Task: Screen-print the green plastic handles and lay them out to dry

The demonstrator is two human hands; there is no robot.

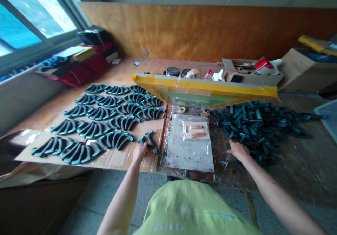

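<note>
Head view: with narrowed left-hand (139, 151) fingers, I'm pinching a green piece (141, 140) at the cardboard (154, 127).
My right hand (239, 149) is hovering by heaped pieces (252, 122) on the tabletop (292, 165), its grip unclear; they're looking light, stiff, probably slick, favouring a mid-curve hold.

Your shirt (189, 207): pale green. Before you, the parts (258, 114): dark teal; frame (205, 85): yellow-edged; plate (184, 158): grey, dark-specked; backboard (197, 31): mottled orange-brown.

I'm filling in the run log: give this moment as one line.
left hand: at dark part on cardboard | right hand: at loose parts pile | metal plate: between hands
</note>
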